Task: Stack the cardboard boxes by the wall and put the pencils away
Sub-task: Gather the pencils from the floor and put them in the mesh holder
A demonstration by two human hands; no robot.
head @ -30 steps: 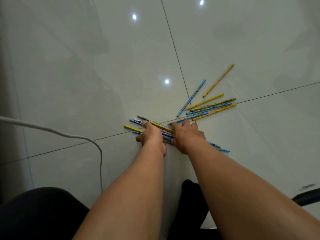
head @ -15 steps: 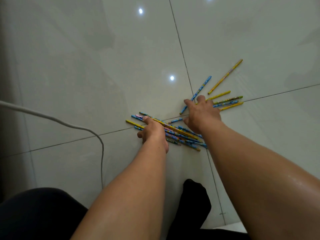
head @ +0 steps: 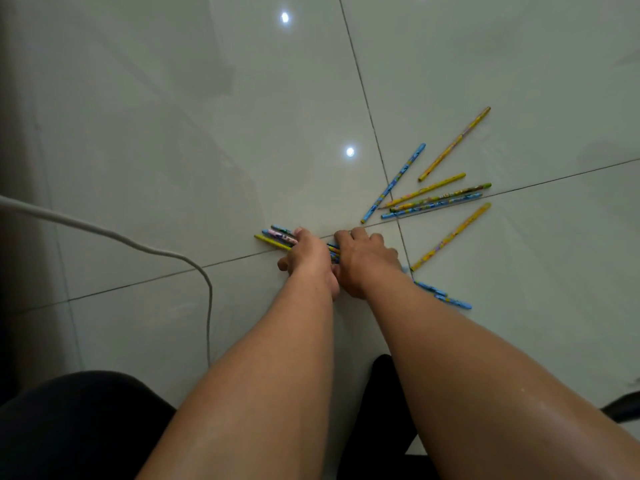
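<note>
A bundle of blue and yellow pencils (head: 277,237) lies on the pale tiled floor, its ends sticking out left of my left hand (head: 308,254), which grips it. My right hand (head: 363,261) sits beside the left with fingers curled over the same bundle; blue pencil ends (head: 446,296) poke out to its right. Several loose pencils (head: 436,199) lie fanned out further right. One yellow pencil (head: 450,237) lies slanted close to my right hand. No cardboard boxes are in view.
A white cable (head: 145,251) curves across the floor on the left and runs down toward my dark-clad knee (head: 79,427). Tile joints cross near the pencils. A dark edge (head: 623,407) shows at the lower right.
My right hand has come back from the loose pencils on the right to the bundle beside my left hand. One yellow pencil now lies slanted nearer to it.
</note>
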